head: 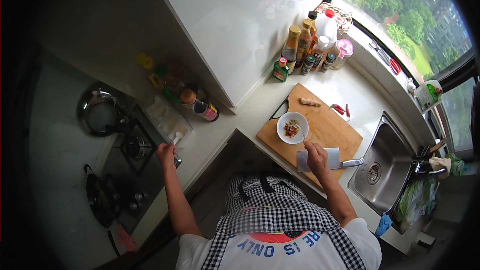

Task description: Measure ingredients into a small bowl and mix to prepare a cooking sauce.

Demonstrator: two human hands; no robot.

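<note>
My left hand (166,154) grips a small white spoon (178,136) over the near end of a clear compartmented seasoning box (185,123) beside the hob. In my right hand (317,157) is the thin metal handle of a utensil (302,132), whose head rests in a white bowl (294,116). Chopped red, green and pale bits (291,129) lie in that bowl. Beneath it is a wooden cutting board (330,120). A cleaver (333,156) lies flat along the board's near side, partly hidden under my right hand.
Ginger (309,102) is on the board; red chillies (338,110) lie beside it. Sauce bottles (290,48) crowd the corner. A steel sink (390,161) is at the right. The gas hob (135,146), a wok (99,114) and a frying pan (99,198) occupy the left.
</note>
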